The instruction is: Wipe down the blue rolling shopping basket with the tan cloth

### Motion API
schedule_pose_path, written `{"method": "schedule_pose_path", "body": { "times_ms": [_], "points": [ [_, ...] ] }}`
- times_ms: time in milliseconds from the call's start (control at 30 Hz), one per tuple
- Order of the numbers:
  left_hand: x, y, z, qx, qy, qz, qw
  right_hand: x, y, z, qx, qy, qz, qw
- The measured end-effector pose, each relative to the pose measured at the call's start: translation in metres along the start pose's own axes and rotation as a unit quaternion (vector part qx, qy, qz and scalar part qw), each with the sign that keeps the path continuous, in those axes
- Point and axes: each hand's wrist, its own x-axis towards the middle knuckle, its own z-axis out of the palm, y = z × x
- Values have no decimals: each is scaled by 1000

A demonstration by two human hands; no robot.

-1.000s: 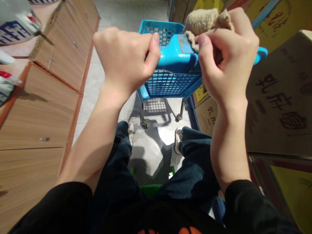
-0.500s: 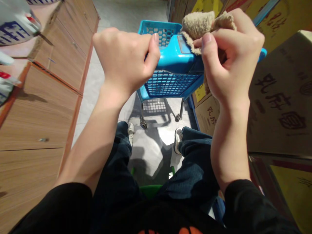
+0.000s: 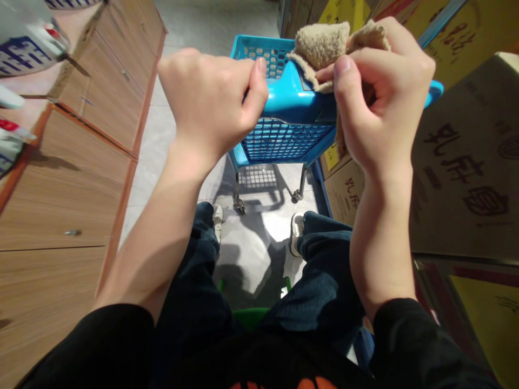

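Grey floor [image 3: 186, 24], left hand [image 3: 213, 94] gripping cart handle [image 3: 298, 104], right hand [image 3: 385, 94] clamping cloth [image 3: 322, 44] (tan, fuzzy).

Large dark 乳 readable on big brown cardboard box [image 3: 446, 227] at right, following characters uncertain, smaller 乳 on low brown cardboard box [image 3: 338, 189], brushed characters on yellow printed panel [image 3: 482, 32] too blurred to read

- Floor: you face smooth, pale grey tiles [image 3: 156, 121] with thin joints.
- Left side: you have light brown, wood-grain cabinets [image 3: 68, 183] with reddish-brown edging and small metal handles [image 3: 72, 233].
- Right side: you have large, brown cardboard boxes [image 3: 458, 167] bearing dark printed characters; yellow printed panels [image 3: 466, 35] show behind.
- Lighting: note the bright patch [image 3: 279, 222] and dark shadows on the floor.
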Motion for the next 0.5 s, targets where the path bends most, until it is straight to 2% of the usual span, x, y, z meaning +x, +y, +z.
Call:
{"method": "schedule_pose_path", "body": {
  "times_ms": [100, 200, 500],
  "points": [
    [1, 1, -1, -6, -6, -5, 1000, 0, 1, 0, 1, 15, -10, 1000],
    [2, 2, 1, -3, -12, -14, 1000, 0, 1, 2, -22, 5, -2, 1000],
    [1, 0, 4, 1, 12, 8, 1000, -2, 3, 4, -40, -11, 20, 999]
  ]
}}
